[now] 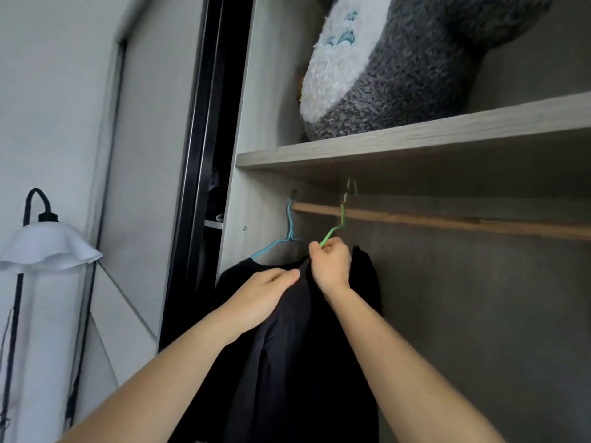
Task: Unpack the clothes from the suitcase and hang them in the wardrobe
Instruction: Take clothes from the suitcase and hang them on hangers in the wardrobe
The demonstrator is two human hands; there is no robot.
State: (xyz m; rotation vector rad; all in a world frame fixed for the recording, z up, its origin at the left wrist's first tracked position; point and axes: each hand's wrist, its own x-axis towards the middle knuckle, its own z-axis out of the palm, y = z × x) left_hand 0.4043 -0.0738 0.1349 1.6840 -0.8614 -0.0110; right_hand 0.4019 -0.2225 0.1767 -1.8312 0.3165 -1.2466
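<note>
Two hands in the wardrobe (415, 139): right hand (331, 265) grips the green hanger (341, 215), left hand (259, 302), flat, seemingly presses black clothes (303, 362).

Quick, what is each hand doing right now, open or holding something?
Left hand: open, straight fingers resting on the black garment.
Right hand: closed, gripping the green hanger.

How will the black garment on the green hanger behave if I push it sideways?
Probably floppy: the black garment drapes in soft folds below the green hanger. It would likely sway, hanging only from the top, under the right hand. It may drag on the dark clothing under the blue hanger close beside it.
</note>
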